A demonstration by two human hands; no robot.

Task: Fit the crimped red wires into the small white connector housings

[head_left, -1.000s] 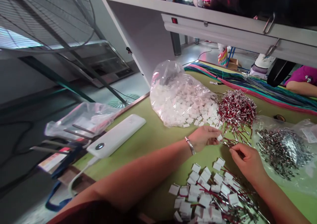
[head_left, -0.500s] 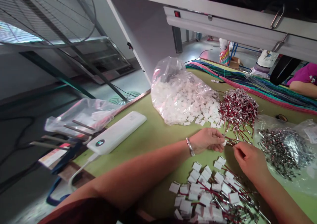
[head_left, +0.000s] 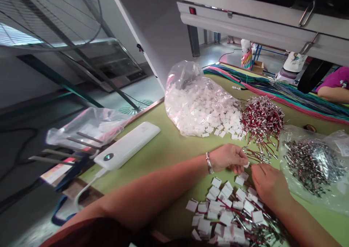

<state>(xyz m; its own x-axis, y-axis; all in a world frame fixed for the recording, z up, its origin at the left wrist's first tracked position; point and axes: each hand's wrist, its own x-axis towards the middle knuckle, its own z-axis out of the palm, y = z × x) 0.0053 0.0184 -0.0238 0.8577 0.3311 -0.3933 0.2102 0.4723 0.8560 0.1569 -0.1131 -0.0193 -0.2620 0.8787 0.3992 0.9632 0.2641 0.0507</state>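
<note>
My left hand (head_left: 230, 159), with a silver bracelet at the wrist, pinches a small white connector housing (head_left: 247, 165) at its fingertips. Close beside the housing, my right hand (head_left: 268, 183) is closed; its own fingers hide whatever they hold. Just beyond both hands lie loose red wires (head_left: 256, 153) with metal terminals, spilling from a larger bundle of red wires (head_left: 263, 116). Below the hands is a pile of white housings with short dark red wires attached (head_left: 226, 216), partly covered by my right forearm.
A clear bag of white housings (head_left: 191, 105) spills onto the green table (head_left: 166, 159). At the right is a bag of metal-ended parts (head_left: 311, 167). Long coloured wires (head_left: 272, 87) run along the back. A white power bank (head_left: 128, 145) lies left; a person's arm (head_left: 332, 94) shows far right.
My right hand has moved down and left, bringing its fingertips closer to the white housing. My left hand has dropped slightly, still pinching the housing.
</note>
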